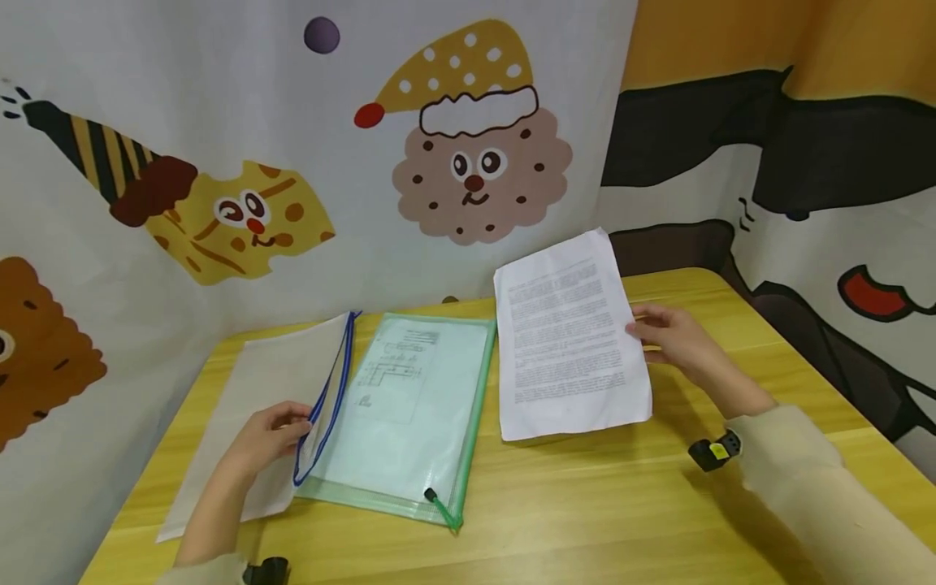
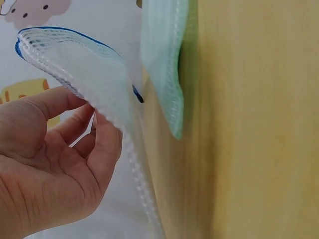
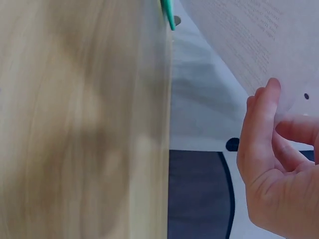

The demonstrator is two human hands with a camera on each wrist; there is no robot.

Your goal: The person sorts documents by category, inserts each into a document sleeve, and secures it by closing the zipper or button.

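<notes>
A white mesh pouch with a blue zip edge (image 1: 270, 382) lies at the left of the table; the left hand (image 1: 266, 443) pinches its zip edge, which gapes. In the left wrist view the thumb and fingers of the left hand (image 2: 70, 149) hold the rim of the pouch (image 2: 94, 74). Printed paper (image 1: 570, 341) is raised and tilted at the right, its right edge pinched by the right hand (image 1: 680, 345). The right wrist view has the right hand (image 3: 279, 159) with the paper (image 3: 254, 45) between thumb and fingers.
A green-edged clear pouch (image 1: 402, 406) with a drawn sheet inside lies between the white pouch and the paper, its green zip pull (image 1: 442, 510) at the near corner. The wooden table (image 1: 585, 520) meets a cartoon-printed curtain (image 1: 292, 97) behind.
</notes>
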